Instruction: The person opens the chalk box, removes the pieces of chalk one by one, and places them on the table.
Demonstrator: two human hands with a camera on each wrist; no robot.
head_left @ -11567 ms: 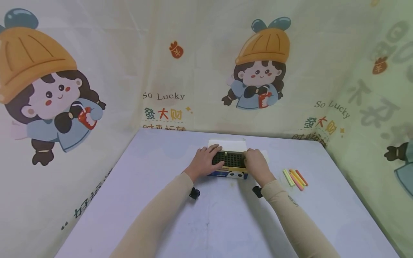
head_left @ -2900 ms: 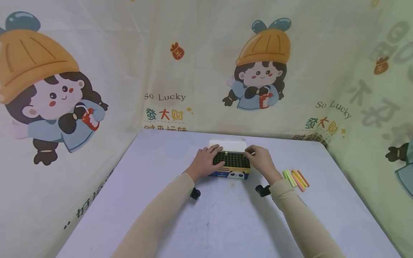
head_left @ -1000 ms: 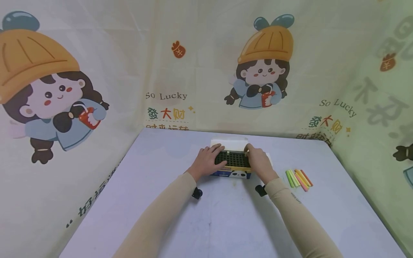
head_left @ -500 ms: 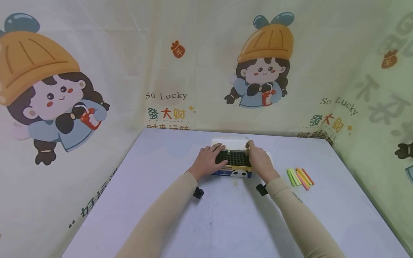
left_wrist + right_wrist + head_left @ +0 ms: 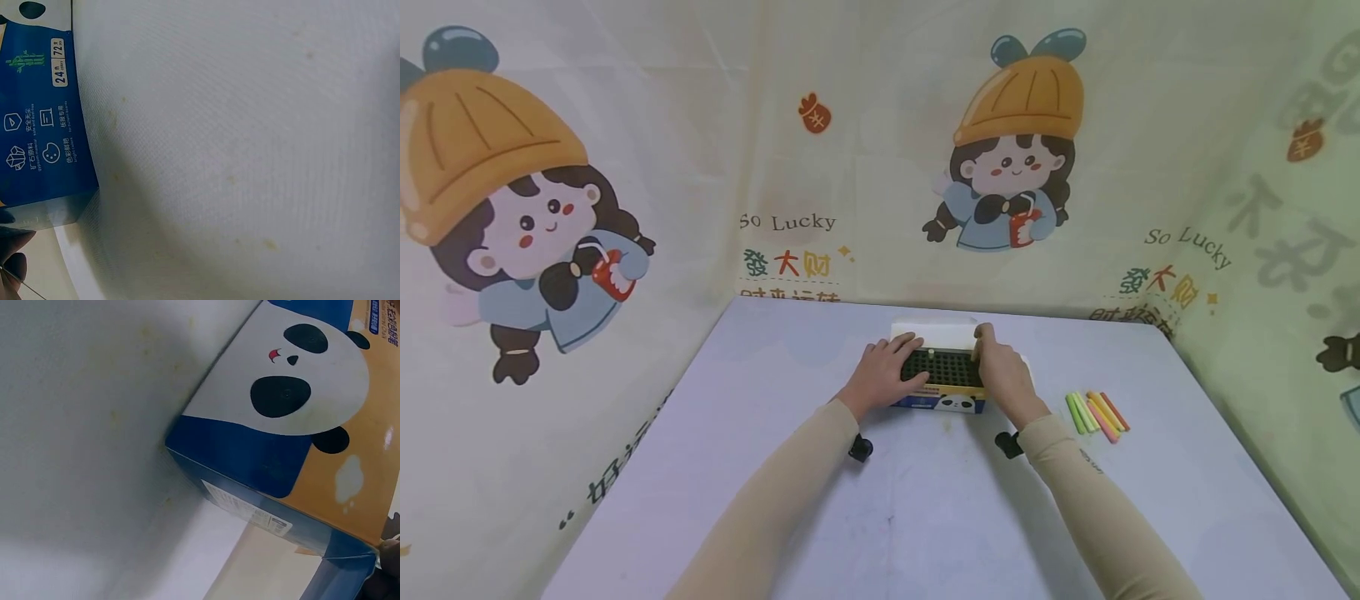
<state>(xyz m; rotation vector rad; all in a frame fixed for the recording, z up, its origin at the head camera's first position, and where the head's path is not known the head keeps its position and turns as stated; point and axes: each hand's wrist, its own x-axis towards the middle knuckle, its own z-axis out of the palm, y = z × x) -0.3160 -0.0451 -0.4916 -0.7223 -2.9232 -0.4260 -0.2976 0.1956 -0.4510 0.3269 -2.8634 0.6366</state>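
In the head view a blue and yellow chalk box with a panda print sits towards the back of the table, its white lid flap standing open behind. The black tray inside is full of round holes, and one pale chalk stub pokes up near its back edge. My left hand rests on the box's left end, fingers spread over the rim. At the back right corner my right hand has curled fingers that seem to pinch a pale chalk stick, mostly hidden by the fingers. The right wrist view shows the box's panda front.
Several loose chalk sticks, green, yellow, orange, pink and red, lie together right of the box. A white flap edge shows beside the right hand. Black wrist cameras hang below both wrists. Printed cloth surrounds the table.
My right hand was lifted over the right rim earlier, then came back to the back right corner with a pale piece at its fingertips; its index finger now stands higher. My left hand stays put.
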